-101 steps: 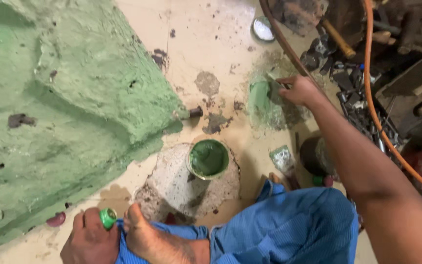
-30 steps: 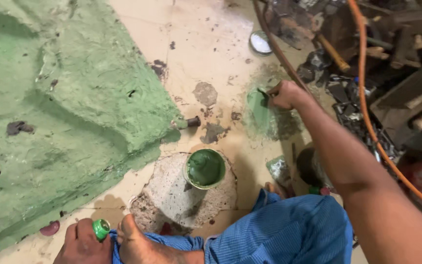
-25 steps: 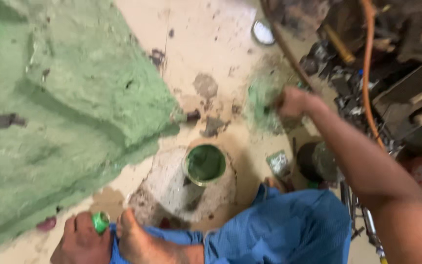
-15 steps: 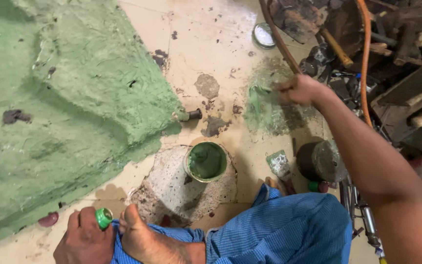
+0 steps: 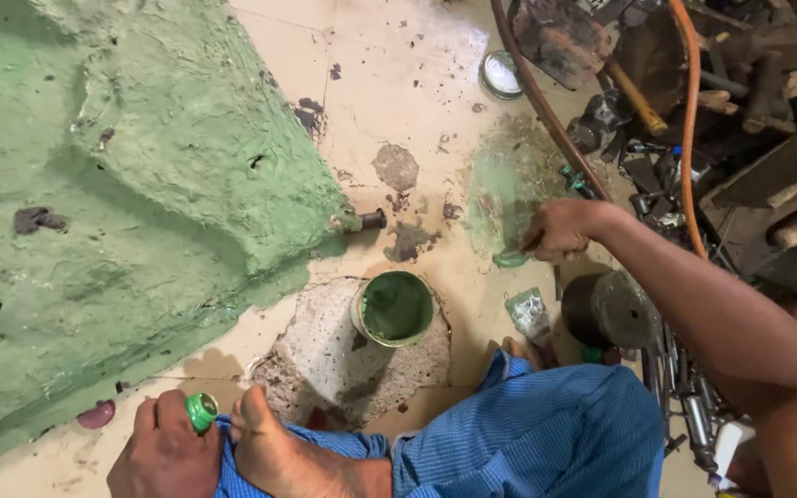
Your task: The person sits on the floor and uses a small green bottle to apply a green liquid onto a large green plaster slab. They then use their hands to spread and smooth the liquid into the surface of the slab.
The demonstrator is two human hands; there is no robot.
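Observation:
My right hand [image 5: 565, 229] is closed on a small scraper whose green-smeared tip [image 5: 509, 260] touches a green paste patch [image 5: 507, 184] on the floor. My left hand [image 5: 163, 452] sits at the bottom edge, gripping a small green-capped container [image 5: 201, 410] next to my bare foot [image 5: 279, 452]. An open tin of green paste [image 5: 393, 309] stands between the hands on a rough grey patch of floor. My blue-clad knee [image 5: 546, 433] is below the right arm.
A large green-coated lumpy form [image 5: 140, 184] fills the left. A second putty knife [image 5: 529, 314] and a dark round tin [image 5: 611, 309] lie by my knee. An orange hose [image 5: 684, 111], a round lid [image 5: 500, 74] and piled metal tools [image 5: 749, 92] crowd the right.
My right hand has worked back and forth over the green patch and now rests at its lower edge. The left hand has kept its grip and place.

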